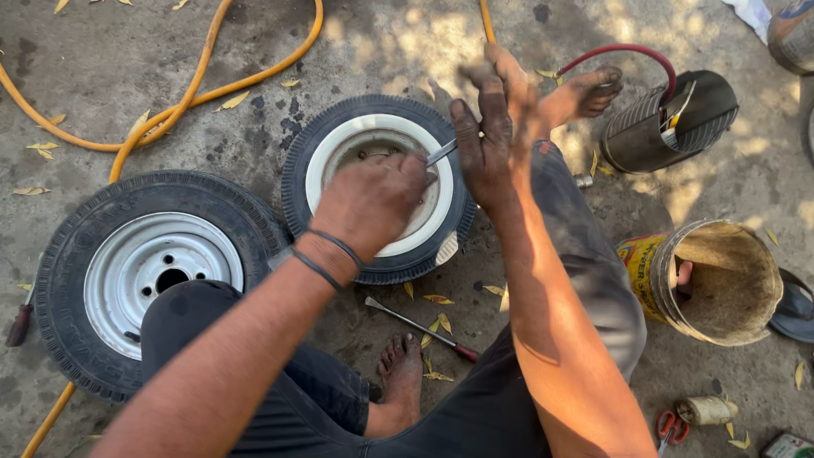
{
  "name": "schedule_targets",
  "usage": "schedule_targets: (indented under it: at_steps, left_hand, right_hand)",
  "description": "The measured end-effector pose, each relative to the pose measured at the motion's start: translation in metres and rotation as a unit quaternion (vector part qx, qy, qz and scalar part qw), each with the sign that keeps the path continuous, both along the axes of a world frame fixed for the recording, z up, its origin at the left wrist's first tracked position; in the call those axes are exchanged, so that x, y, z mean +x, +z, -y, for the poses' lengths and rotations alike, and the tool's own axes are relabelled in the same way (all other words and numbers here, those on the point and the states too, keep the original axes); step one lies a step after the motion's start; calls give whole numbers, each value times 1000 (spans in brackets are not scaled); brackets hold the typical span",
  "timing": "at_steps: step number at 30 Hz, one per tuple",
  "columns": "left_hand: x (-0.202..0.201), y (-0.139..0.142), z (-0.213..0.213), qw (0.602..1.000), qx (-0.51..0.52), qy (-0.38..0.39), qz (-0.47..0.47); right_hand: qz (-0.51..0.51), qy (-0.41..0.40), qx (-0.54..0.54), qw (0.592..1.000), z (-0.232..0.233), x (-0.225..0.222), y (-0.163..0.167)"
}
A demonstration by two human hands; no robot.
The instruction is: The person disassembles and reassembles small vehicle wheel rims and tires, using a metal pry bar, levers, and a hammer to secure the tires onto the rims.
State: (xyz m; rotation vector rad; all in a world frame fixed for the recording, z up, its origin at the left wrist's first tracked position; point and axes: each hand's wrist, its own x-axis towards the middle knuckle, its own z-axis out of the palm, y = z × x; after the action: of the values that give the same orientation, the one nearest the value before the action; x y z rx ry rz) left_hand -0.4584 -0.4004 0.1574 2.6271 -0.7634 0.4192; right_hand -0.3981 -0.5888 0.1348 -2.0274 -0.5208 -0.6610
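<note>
Hands: left hand is closed around a thin metal tool; right hand, blurred, is open with fingers spread, just beside the tool's tip.
Tyre: small black rubber tyre with a white rim lies flat at centre, under both hands.
Surroundings: larger black tyre with a silver steel rim at 9 o'clock; red-handled screwdriver at 6 o'clock; dusty yellow bucket at 3 o'clock; orange hose at 11 o'clock.
</note>
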Motion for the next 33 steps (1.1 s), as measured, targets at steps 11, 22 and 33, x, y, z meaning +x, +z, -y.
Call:
schedule_targets:
  at_steps: [11,22,33]
  left_hand:
    - [73,-14,31,976,-84,78,187]
    - [28,16,23,955,52,-84,-279]
    - [40,10,17,969,-143,-51,196]
  right_hand:
    - [-234,-129,-273,924,5,-164,59]
    - [-210,-114,-11,971,-23,-145,44]
    - [-367,-115,-144,912,-70,-185,41]
